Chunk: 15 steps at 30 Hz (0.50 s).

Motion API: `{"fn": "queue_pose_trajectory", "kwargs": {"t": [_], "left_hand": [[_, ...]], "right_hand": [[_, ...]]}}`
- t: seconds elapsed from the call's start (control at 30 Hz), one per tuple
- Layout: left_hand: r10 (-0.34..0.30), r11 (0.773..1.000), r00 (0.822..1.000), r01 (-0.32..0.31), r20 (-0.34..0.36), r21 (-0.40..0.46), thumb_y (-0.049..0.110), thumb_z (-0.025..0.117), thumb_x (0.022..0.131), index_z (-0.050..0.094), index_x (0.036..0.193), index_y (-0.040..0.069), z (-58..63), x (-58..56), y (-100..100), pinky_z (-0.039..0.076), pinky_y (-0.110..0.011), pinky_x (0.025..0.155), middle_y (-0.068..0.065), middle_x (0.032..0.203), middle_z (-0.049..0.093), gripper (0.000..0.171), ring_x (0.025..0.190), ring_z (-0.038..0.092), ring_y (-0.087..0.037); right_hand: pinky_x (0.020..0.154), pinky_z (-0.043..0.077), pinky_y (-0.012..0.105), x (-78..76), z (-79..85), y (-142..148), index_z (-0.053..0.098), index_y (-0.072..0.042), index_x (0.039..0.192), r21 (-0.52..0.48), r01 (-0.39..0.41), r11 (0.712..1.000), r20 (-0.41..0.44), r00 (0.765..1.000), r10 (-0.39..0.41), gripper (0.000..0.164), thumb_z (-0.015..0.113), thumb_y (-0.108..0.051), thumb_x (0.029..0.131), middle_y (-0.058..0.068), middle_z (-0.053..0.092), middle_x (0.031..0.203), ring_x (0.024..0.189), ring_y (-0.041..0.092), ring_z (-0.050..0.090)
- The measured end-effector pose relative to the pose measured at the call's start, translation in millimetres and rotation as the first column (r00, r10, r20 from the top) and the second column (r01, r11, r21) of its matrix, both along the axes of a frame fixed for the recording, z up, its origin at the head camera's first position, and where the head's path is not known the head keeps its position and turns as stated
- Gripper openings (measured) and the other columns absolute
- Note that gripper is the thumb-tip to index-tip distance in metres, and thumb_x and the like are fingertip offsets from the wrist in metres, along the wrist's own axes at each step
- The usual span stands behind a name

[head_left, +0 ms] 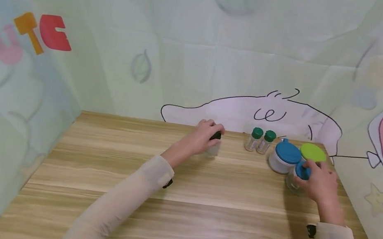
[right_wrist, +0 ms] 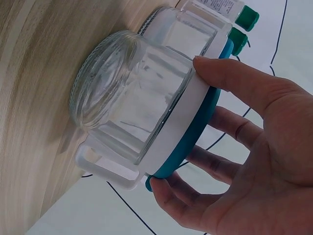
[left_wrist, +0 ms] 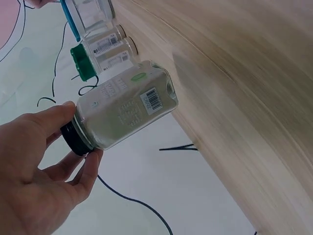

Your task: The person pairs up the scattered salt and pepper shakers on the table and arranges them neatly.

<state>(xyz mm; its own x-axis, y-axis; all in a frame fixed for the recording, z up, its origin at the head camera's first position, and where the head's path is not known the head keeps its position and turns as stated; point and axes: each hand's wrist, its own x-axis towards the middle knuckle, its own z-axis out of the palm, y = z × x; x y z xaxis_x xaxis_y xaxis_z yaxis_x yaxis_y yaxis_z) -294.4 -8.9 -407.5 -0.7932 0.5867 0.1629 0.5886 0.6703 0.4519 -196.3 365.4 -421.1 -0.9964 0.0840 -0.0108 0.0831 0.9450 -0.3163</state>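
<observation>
At the back of the table my left hand [head_left: 207, 136] grips a clear square jar [left_wrist: 127, 105] by its black lid [left_wrist: 76, 138], thumb on one side and fingers on the other. A barcode label shows near the jar's base; whether the base touches the table I cannot tell. Towards the right, my right hand [head_left: 320, 182] holds a clear glass jar [right_wrist: 134, 98] by its blue lid [right_wrist: 193, 137] and white collar, thumb and fingers spread around the rim. A white handle [right_wrist: 110, 169] sticks out from this jar's side.
Beside the right hand's jar stand a wider blue-lidded jar [head_left: 285, 155] and a green-lidded container [head_left: 312, 152]. Two small green-capped shakers [head_left: 256, 138] stand between the hands. A printed curtain [head_left: 132, 43] borders the wooden table [head_left: 196, 229]. Black wrist pieces [head_left: 311, 231] show at both cuffs.
</observation>
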Motion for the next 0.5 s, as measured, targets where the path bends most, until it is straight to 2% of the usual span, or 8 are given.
{"fn": "queue_pose_trajectory", "kwargs": {"t": [0.17,0.5], "left_hand": [[0.034,0.999,0.999,-0.034,0.002,-0.013,0.015,0.066,0.106,0.064,0.133,0.008,0.5,1.2,-16.7,0.05,-0.05,0.106,-0.019,0.135,0.061,0.027,0.121,0.053,-0.039],[0.085,0.996,0.996,-0.085,-0.002,-0.027,0.015,0.065,0.107,0.064,0.132,0.009,-1.0,3.5,-52.1,0.05,-0.051,0.105,-0.02,0.131,0.061,0.026,0.121,0.053,-0.039]], "right_hand": [[0.093,0.038,0.08,-0.1,-0.3,0.6,0.053,0.008,0.127,-0.005,0.005,1.0,0.003,1.0,-0.005,0.05,0.075,-0.022,0.095,0.048,0.034,0.141,0.12,0.076,0.036],[0.093,0.038,0.082,-0.7,2.5,0.0,0.051,0.007,0.129,0.001,0.008,1.0,0.035,0.999,-0.008,0.05,0.074,-0.024,0.097,0.049,0.031,0.141,0.118,0.075,0.035]]}}
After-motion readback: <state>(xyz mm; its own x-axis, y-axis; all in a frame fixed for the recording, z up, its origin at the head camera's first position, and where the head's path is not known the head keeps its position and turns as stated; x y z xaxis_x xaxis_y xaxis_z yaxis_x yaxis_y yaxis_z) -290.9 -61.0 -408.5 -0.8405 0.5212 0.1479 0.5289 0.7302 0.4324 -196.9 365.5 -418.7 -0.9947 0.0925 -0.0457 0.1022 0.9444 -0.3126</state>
